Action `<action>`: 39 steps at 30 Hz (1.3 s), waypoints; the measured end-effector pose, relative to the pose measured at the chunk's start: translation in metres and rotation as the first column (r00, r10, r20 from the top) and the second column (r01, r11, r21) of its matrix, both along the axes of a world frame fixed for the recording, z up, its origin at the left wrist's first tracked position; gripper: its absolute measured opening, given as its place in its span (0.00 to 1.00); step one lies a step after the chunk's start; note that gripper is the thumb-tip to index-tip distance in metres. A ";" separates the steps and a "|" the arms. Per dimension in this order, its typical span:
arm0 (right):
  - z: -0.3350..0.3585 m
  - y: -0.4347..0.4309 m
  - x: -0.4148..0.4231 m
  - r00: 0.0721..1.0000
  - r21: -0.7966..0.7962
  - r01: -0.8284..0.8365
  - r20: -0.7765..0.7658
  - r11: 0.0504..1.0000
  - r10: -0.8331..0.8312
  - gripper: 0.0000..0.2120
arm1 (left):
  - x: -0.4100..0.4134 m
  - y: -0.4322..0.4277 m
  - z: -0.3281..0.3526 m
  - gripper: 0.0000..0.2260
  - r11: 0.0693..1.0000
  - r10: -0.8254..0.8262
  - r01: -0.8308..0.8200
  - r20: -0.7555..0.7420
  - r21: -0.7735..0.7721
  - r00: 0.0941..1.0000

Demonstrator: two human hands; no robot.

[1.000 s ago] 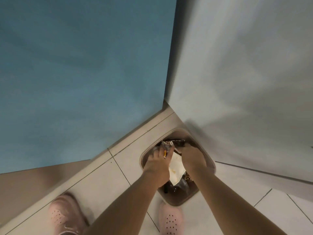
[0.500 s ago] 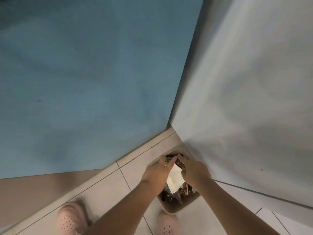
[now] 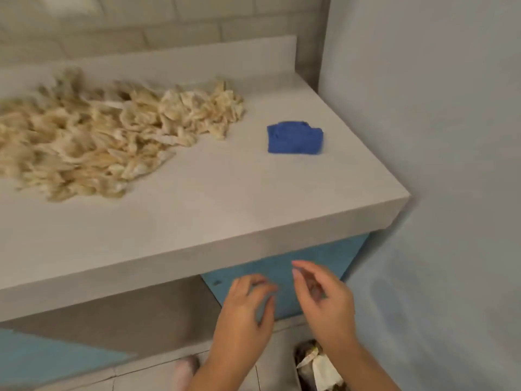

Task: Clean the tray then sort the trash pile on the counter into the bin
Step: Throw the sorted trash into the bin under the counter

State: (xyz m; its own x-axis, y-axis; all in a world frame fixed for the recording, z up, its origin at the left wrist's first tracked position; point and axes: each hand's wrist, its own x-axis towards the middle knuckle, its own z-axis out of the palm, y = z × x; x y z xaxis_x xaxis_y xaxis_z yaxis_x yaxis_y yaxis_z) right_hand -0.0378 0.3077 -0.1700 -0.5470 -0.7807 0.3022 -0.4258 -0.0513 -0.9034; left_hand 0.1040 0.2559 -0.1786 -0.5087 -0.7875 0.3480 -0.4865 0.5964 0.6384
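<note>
A big pile of crumpled beige trash [image 3: 107, 136] lies on the left half of the grey counter [image 3: 220, 198]. A folded blue cloth [image 3: 294, 138] sits to the right of the pile. My left hand [image 3: 245, 311] and my right hand [image 3: 324, 303] hover below the counter's front edge, both empty with loosely curled fingers. The bin [image 3: 315, 368] stands on the floor under my right forearm, with white paper and dark wrappers inside; only part of it shows. No tray is in view.
A pale wall [image 3: 451, 165] closes off the right side next to the counter's end. Blue cabinet fronts [image 3: 282, 277] lie under the counter. A pink shoe [image 3: 186, 368] shows on the tiled floor.
My view has swung up from the bin to the counter. Both hands have let go of the white paper, which now lies in the bin, and have risen away from it.
</note>
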 end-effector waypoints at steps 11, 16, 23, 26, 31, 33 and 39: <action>0.165 -0.177 0.097 0.920 -0.027 -0.386 -0.082 0.922 0.382 0.16 | 0.152 -0.129 0.153 0.07 0.881 0.452 -0.470 -0.201 -0.056 0.869; 0.187 -0.284 0.150 0.893 0.024 -0.438 -0.104 0.899 0.438 0.13 | 0.225 -0.224 0.179 0.15 0.857 0.515 -0.512 -0.156 0.063 0.843; 0.200 -0.425 0.217 0.891 0.135 -0.423 -0.120 0.896 0.439 0.10 | 0.312 -0.366 0.205 0.07 0.803 0.590 -0.561 -0.127 0.201 0.798; 0.200 -0.485 0.241 0.899 0.184 -0.413 -0.077 0.892 0.432 0.09 | 0.333 -0.430 0.209 0.05 0.794 0.594 -0.569 -0.075 0.212 0.801; 0.189 -0.589 0.268 0.924 0.371 -0.377 0.088 0.849 0.372 0.06 | 0.344 -0.540 0.216 0.09 0.778 0.602 -0.578 -0.027 0.247 0.798; 0.182 -0.623 0.276 0.923 0.394 -0.383 0.203 0.835 0.328 0.05 | 0.345 -0.579 0.214 0.10 0.776 0.596 -0.582 0.022 0.243 0.803; 0.162 -0.693 0.296 0.852 0.394 -0.470 0.438 0.790 0.288 0.10 | 0.337 -0.660 0.199 0.11 0.714 0.527 -0.527 0.142 0.461 0.838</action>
State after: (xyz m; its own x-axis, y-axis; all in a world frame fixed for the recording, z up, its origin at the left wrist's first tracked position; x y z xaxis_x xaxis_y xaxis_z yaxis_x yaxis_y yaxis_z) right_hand 0.2582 -0.3857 -0.0080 -0.1690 -0.9378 -0.3031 -0.1289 0.3260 -0.9366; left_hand 0.4409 -0.4039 0.0202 0.0377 -0.9908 -0.1298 -0.6317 -0.1242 0.7652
